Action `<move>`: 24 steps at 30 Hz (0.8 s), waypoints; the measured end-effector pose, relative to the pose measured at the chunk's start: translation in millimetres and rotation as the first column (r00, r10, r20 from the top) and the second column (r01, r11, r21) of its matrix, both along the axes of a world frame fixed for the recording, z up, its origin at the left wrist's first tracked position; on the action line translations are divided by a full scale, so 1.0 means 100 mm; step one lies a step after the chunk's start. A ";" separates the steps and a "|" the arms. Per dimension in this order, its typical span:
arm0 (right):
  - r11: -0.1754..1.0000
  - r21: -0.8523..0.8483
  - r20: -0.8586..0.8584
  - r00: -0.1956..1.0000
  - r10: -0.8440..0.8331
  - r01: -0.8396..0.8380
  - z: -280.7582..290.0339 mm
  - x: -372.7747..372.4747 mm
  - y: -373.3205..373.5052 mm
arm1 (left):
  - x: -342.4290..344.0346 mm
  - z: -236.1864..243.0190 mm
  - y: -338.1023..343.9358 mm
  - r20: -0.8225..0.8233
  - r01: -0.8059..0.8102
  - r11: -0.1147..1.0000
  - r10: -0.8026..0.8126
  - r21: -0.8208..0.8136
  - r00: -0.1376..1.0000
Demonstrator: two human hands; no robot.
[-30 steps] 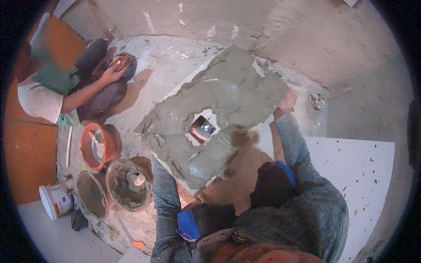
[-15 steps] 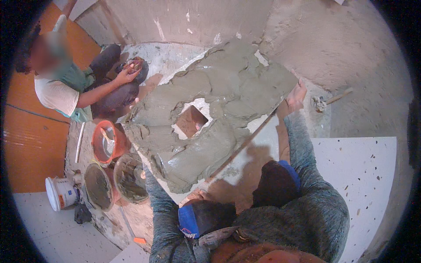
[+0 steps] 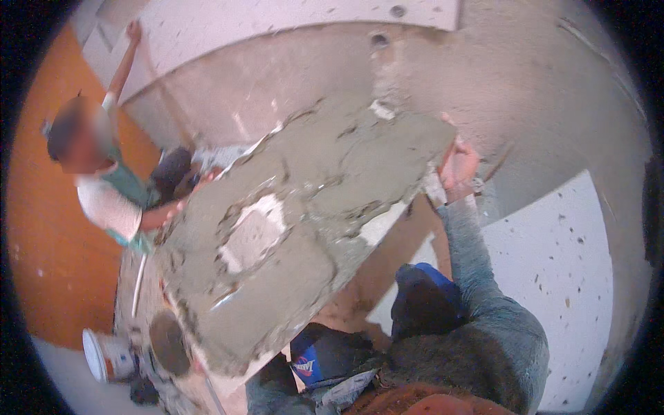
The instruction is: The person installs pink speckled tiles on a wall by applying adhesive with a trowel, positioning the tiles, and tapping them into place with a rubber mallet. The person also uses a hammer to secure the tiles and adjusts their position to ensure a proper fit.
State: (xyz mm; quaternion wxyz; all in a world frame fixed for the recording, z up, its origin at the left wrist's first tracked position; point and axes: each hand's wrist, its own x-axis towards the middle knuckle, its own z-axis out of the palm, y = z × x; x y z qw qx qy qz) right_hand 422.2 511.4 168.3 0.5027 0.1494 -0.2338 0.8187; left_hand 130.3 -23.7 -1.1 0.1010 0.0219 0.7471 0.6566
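Note:
A large tile, its upper side thickly coated with wet grey mortar, is held up tilted in front of me. A squarish cutout lies toward its left part, with bare pale tile around it. My right hand is closed round the tile's right end. At the lower left edge, a little of my left hand shows, gripping the tile; the rest is hidden beneath it. A co-worker's hand is at the far left edge of the tile.
The co-worker crouches at the left, one arm raised toward the wall. A mortar bucket and a white bucket stand at the lower left. A speckled white tile lies right. Pipe openings show in the wall ahead.
The tile has shifted left and toward me, covering the red bucket and another one. The co-worker has raised one arm and brought a hand to the tile's edge. My view has tilted upward.

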 end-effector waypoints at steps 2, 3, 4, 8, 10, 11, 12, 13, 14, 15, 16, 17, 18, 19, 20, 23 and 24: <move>0.975 0.164 0.111 0.979 -0.169 0.150 0.32 0.10 -0.29 | 0.09 0.11 0.18 -0.100 0.003 1.000 -0.005 -0.021 0.995; 0.924 0.247 0.219 0.913 -0.345 0.291 0.48 0.18 -0.48 | 0.16 0.11 0.31 -0.154 0.026 0.998 -0.033 -0.050 0.988; 0.905 0.294 0.196 0.907 -0.373 0.308 0.46 0.29 -0.49 | 0.24 0.14 0.43 -0.203 0.037 0.997 -0.049 -0.064 0.978; 0.829 0.401 0.210 0.842 -0.497 0.390 0.28 0.62 -0.49 | 0.52 0.41 0.90 -0.468 0.031 0.994 -0.078 -0.107 0.880; 0.753 0.466 0.294 0.721 -0.627 0.465 0.33 0.79 -0.43 | 0.49 0.70 1.19 -0.594 0.052 0.992 -0.112 -0.118 0.796; 0.708 0.480 0.264 0.685 -0.679 0.517 0.34 0.85 -0.36 | 0.51 0.84 1.34 -0.655 0.048 0.993 -0.105 -0.103 0.748; 0.668 0.488 0.243 0.648 -0.722 0.561 0.34 0.90 -0.31 | 0.56 0.96 1.46 -0.708 0.039 0.995 -0.092 -0.091 0.700; 0.640 0.489 0.231 0.619 -0.751 0.593 0.34 0.94 -0.25 | 0.63 1.09 1.54 -0.756 0.016 0.997 -0.073 -0.082 0.650; 0.617 0.493 0.222 0.598 -0.770 0.613 0.34 1.01 -0.15 | 0.69 1.22 1.67 -0.800 -0.008 0.998 -0.043 -0.059 0.599; 0.602 0.489 0.216 0.581 -0.785 0.631 0.35 1.04 -0.06 | 0.74 1.40 1.77 -0.839 -0.034 0.998 -0.019 -0.044 0.543; 0.581 0.484 0.216 0.554 -0.804 0.654 0.43 1.05 0.04 | 0.71 1.66 1.94 -0.873 -0.052 0.998 -0.007 -0.037 0.488; 0.595 0.450 0.222 0.563 -0.796 0.665 0.51 1.07 0.15 | 0.75 1.91 2.07 -0.901 -0.068 0.997 0.009 -0.023 0.434; 0.608 0.412 0.213 0.577 -0.789 0.679 0.57 1.05 0.26 | 0.77 2.18 2.20 -0.927 -0.089 0.996 0.030 -0.004 0.374; 0.618 0.379 0.205 0.588 -0.782 0.689 0.63 1.09 0.39 | 0.78 2.42 2.34 -0.947 -0.111 0.994 0.057 0.023 0.315; 0.633 0.369 0.199 0.607 -0.769 0.681 0.67 1.14 0.54 | 0.83 2.69 2.47 -0.963 -0.135 0.989 0.085 0.052 0.256; 0.644 0.360 0.167 0.633 -0.756 0.675 0.77 1.32 0.97 | 0.89 3.53 2.90 -0.982 -0.187 0.972 0.161 0.141 0.096; 0.634 0.369 0.133 0.636 -0.760 0.680 0.84 1.35 1.12 | 0.93 3.81 3.00 -0.981 -0.216 0.961 0.186 0.172 0.046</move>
